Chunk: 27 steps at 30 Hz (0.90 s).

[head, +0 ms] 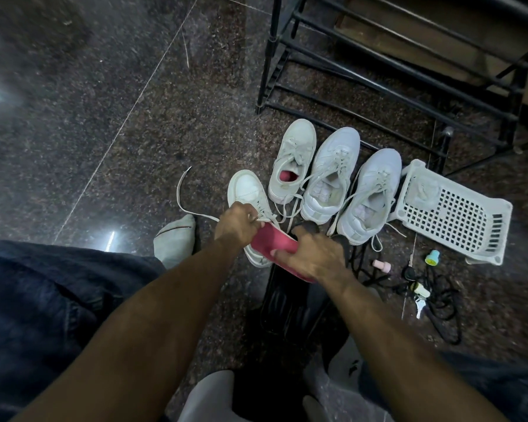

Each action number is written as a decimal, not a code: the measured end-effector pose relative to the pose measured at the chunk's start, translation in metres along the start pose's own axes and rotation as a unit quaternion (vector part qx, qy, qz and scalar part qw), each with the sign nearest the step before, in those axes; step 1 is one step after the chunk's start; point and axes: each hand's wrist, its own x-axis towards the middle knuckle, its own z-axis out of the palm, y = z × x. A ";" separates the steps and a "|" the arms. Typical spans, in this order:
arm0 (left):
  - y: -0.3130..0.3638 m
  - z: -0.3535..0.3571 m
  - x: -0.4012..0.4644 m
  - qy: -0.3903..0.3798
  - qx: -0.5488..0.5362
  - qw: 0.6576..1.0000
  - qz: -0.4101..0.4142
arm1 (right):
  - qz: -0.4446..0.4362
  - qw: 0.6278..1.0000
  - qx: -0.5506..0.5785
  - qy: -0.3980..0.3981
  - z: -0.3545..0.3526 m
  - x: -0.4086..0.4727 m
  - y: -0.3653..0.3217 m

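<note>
Seemingly left hand [237, 224] and right hand [316, 257] hold a pink insole [272, 242], lettering blurred.

Left hand [237, 222] and right hand [314, 254] bare, forearms [153, 315] bare too; dark blue denim trousers [43, 300] over both legs, creased at the left knee.

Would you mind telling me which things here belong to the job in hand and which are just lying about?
In the job: left hand gripping the laces of the white sneaker; right hand holding the pink insole.
Lying about: three other sneakers, white basket, black rack, small bottles, black cord.
</note>
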 end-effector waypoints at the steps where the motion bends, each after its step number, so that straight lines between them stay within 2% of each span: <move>1: -0.002 0.000 -0.002 0.006 -0.005 1.000 0.000 | -0.017 0.999 -0.031 0.020 0.009 0.000 -0.007; 3: -0.005 0.001 -0.009 0.008 -0.020 1.000 -0.020 | -0.027 0.997 -0.056 0.051 0.025 0.003 -0.018; 4: -0.008 0.002 -0.012 0.006 -0.028 0.999 -0.039 | -0.018 0.998 -0.033 0.051 0.030 0.005 -0.020; 7: -0.019 0.005 -0.019 -0.024 -0.054 0.995 -0.078 | 0.030 0.991 0.129 -0.005 0.036 0.013 -0.015; 10: -0.029 0.009 -0.021 -0.045 -0.068 0.992 -0.093 | 0.040 0.959 0.276 -0.056 0.033 0.018 -0.002; 14: -0.024 0.012 -0.024 -0.030 -0.087 0.988 -0.122 | 0.072 0.894 0.429 -0.106 0.021 0.016 0.009; 17: -0.019 0.011 -0.025 -0.034 -0.079 0.986 -0.146 | 0.100 0.877 0.446 -0.151 0.014 0.013 0.012; 20: -0.017 0.010 -0.026 -0.042 -0.065 0.986 -0.150 | 0.126 0.895 0.415 -0.101 0.010 0.013 0.016; 24: -0.014 0.010 -0.030 -0.051 -0.054 0.985 -0.158 | 0.125 0.900 0.390 -0.153 0.003 0.006 0.020; 27: -0.016 0.014 -0.029 -0.057 -0.034 0.981 -0.182 | 0.099 0.919 0.351 -0.149 -0.001 0.005 0.023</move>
